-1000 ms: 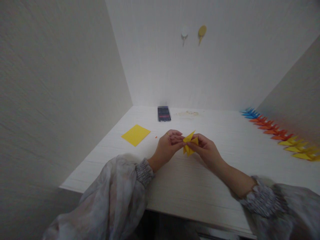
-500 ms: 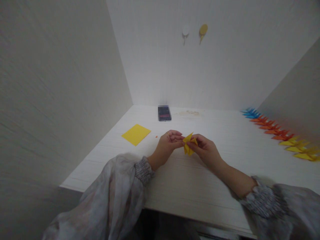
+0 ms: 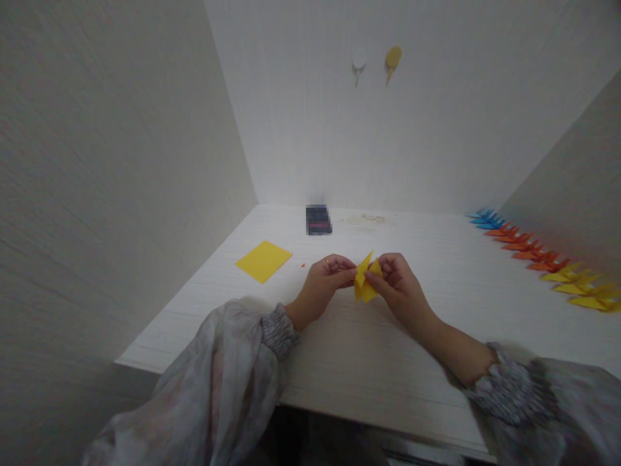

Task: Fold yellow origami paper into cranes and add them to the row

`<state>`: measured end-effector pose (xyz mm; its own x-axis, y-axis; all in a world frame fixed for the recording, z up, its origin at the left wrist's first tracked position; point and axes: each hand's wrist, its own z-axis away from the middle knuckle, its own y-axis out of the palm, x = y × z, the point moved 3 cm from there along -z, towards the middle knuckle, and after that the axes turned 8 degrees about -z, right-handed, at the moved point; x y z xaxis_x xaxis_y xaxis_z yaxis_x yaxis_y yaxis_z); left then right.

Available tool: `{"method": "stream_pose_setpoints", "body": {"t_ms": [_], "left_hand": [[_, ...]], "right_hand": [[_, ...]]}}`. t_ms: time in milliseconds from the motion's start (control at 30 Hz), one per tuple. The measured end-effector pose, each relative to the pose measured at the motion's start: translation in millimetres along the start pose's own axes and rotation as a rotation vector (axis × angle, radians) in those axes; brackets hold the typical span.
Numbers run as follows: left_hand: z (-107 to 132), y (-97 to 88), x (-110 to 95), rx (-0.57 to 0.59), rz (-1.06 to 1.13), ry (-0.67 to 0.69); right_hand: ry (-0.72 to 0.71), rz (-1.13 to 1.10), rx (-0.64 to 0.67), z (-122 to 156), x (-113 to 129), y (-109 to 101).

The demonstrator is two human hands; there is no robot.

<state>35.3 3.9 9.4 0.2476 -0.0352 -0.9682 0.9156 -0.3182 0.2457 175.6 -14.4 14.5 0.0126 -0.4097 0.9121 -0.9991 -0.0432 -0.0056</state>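
Note:
A small folded yellow paper piece (image 3: pixel 365 282) is held just above the white table (image 3: pixel 369 362), pinched from both sides. My left hand (image 3: pixel 326 283), with a ring on one finger, grips its left edge with closed fingertips. My right hand (image 3: pixel 398 286) pinches its right side, fingers curled around the folds. Both hands meet near the middle of the table.
A flat yellow paper square (image 3: pixel 263 261) lies at the left. A dark phone (image 3: pixel 318 219) rests near the back wall. A row of folded blue, orange and yellow paper pieces (image 3: pixel 543 262) lines the right wall. Two hooks (image 3: pixel 376 61) hang on the back wall.
My right hand has turned the folded paper a little, so it stands more upright and narrower between the fingers. Both hands stay in about the same place.

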Motion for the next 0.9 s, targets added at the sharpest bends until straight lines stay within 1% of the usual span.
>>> {"method": "stream_pose_setpoints", "body": {"t_ms": [133,233,267,333,433,533,600,733,800,900], "left_hand": [[1,-2.1,-3,-0.083,-0.020,-0.006],[0,-4.2,-4,-0.154,-0.016,-0.013],[0,-4.6,-4,-0.172,-0.013,-0.014],[-1,-4.6,-5,-0.199,-0.011,-0.010],[0,-2.9,-6,-0.204,0.001,0.009],[1,0.2,-7,-0.151,0.033,0.015],[2,2.6,-5,-0.087,0.062,-0.004],[3,5.6,-1,0.014,0.095,-0.016],[2,5.8,0,0.035,0.092,0.018],[1,4.9,1,0.028,0.074,0.056]], "right_hand": [[-0.061,0.067,-0.029,0,2,-2],[-0.233,0.209,-0.096,1,11,-6],[-0.291,0.269,-0.096,1,15,-6],[-0.349,0.379,-0.035,2,20,-4],[-0.315,0.473,0.045,0,18,0],[-0.300,0.463,0.048,-2,10,1],[-0.263,0.400,0.040,-4,4,0],[-0.128,0.260,0.051,-6,-3,-4],[-0.082,0.198,0.060,-7,-4,-4],[-0.050,0.111,0.083,-6,-3,-3]]}}
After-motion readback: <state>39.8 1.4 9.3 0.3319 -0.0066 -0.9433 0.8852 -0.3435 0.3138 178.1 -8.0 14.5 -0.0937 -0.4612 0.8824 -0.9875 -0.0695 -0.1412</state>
